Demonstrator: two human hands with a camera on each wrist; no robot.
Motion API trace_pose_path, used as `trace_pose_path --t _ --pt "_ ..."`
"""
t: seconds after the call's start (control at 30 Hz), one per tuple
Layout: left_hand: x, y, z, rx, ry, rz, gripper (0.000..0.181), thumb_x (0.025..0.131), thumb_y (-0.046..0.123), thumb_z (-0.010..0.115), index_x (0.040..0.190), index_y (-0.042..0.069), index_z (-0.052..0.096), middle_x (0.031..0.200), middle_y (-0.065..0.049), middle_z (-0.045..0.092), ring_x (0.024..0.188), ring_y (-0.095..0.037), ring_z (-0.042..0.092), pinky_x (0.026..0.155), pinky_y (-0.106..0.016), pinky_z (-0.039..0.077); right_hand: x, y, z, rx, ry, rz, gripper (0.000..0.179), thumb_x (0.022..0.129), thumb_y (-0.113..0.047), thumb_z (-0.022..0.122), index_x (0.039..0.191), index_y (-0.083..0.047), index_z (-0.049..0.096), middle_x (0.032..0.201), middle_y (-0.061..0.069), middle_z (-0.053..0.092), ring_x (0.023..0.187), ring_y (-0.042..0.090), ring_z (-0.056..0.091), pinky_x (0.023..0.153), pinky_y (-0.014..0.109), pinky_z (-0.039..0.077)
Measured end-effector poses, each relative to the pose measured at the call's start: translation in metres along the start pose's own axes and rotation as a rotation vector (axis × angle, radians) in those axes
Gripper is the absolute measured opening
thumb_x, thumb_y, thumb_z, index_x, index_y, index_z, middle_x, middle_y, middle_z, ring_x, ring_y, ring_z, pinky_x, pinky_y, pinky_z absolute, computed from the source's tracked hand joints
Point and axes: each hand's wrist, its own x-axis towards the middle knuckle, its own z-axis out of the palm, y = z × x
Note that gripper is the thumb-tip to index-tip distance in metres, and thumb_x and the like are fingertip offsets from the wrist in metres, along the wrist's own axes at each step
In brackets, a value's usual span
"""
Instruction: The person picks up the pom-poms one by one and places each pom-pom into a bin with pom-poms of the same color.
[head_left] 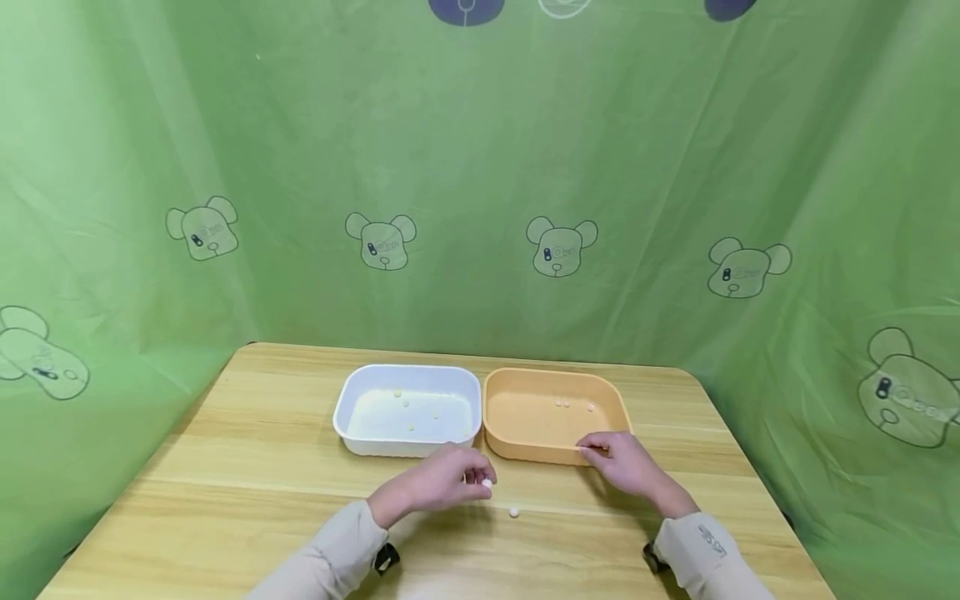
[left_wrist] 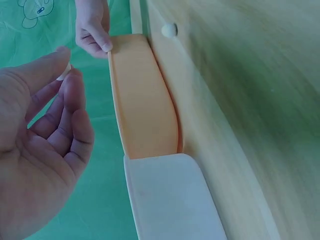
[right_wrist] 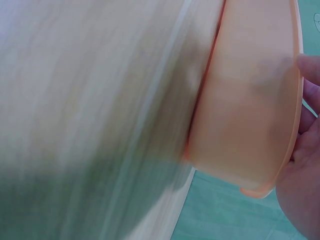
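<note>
My left hand [head_left: 447, 481] pinches a small white ball [left_wrist: 64, 74] between thumb and index finger, above the table in front of the two plastic bins. A second small white ball [head_left: 513, 512] lies on the table to the right of that hand. My right hand [head_left: 628, 467] grips the rim of the orange bin [head_left: 534, 452] at its near right corner, thumb inside and fingers outside. Inside the orange bin are a few small pale balls [head_left: 591, 408]. The white bin [head_left: 382, 447] holds several small yellowish balls [head_left: 406, 404].
Both bins stand side by side, almost touching, toward the back of the wooden table [head_left: 247, 433]. A green curtain [head_left: 465, 317] printed with bear heads surrounds the table at the back and sides.
</note>
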Motion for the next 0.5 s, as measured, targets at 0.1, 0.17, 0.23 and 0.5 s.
trace_pose_path --t 0.1,0.17,0.23,0.5 --pt "0.001 -0.001 -0.002 0.021 0.022 0.026 0.010 0.086 0.013 0.069 0.096 0.009 0.069 0.084 0.012 0.059 0.074 0.002 0.052 0.069 -0.012 0.045 0.000 0.000 0.000 0.001 -0.002 0.001 0.010 0.091 -0.016 0.062 0.093 -0.018 0.072 0.091 -0.008 0.069 0.088 0.012 0.063 0.078 0.036 0.052" --pt "0.002 -0.001 -0.003 0.039 0.035 0.038 0.011 0.086 0.013 0.068 0.097 0.010 0.070 0.084 0.011 0.059 0.075 0.002 0.051 0.070 -0.013 0.045 0.000 0.001 0.000 0.001 -0.003 0.001 0.011 0.091 -0.016 0.062 0.093 -0.018 0.072 0.091 -0.008 0.069 0.088 0.012 0.063 0.078 0.036 0.052" --pt "0.003 -0.002 -0.004 0.042 0.045 0.041 0.013 0.086 0.012 0.068 0.099 0.009 0.070 0.085 0.009 0.060 0.076 0.001 0.052 0.070 -0.014 0.046 0.000 0.001 0.001 0.001 -0.004 0.002 0.011 0.092 -0.016 0.062 0.094 -0.018 0.072 0.092 -0.008 0.069 0.088 0.012 0.063 0.078 0.036 0.052" --pt "0.014 0.000 -0.013 -0.029 0.105 -0.001 0.010 0.084 0.009 0.071 0.094 0.008 0.070 0.080 0.008 0.065 0.072 0.002 0.055 0.068 -0.015 0.049 0.001 0.005 0.003 0.001 -0.003 0.009 0.010 0.092 -0.017 0.062 0.093 -0.019 0.072 0.091 -0.009 0.069 0.087 0.011 0.063 0.077 0.035 0.052"
